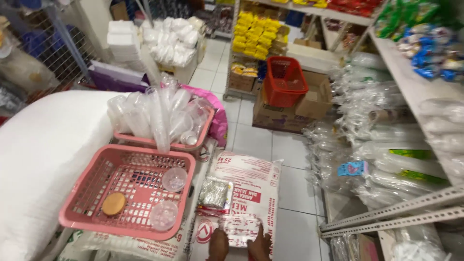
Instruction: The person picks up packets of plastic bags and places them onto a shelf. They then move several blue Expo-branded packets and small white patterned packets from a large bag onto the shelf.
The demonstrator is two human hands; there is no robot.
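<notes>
Clear plastic, shiny and crinkled: a flat packet (238, 229) with red and white print sits at the bottom edge of the view, gripped from both sides. Left hand (218, 245) clasps its left edge, right hand (259, 244) its right edge, fingers curled close around it; only part of each hand shows, the rest is cut off by the frame. The packet is held just over a white sack (251, 181) with red lettering and a red band, lying flat on the tiled floor. On that sack, just above the packet, lies a silvery foil packet (214, 192). To the left stands a pink basket (87, 198) holding a round tan lid (114, 203) and two clear plastic cups (174, 179). Behind it a second pink basket (205, 128) is stuffed with sleeves of clear cups. Far left, a big white sack (43, 159), plain. Farther back on the floor a red basket (285, 82) rests on brown cardboard boxes (314, 99). Yellow packets (256, 34) stacked on the back shelf. On the right, metal shelving (391, 217) is loaded with clear plastic bag rolls, some with green labels; a small blue-and-pink tag (352, 168) hangs among them. Green and blue packs (425, 43) on the top right shelf.
</notes>
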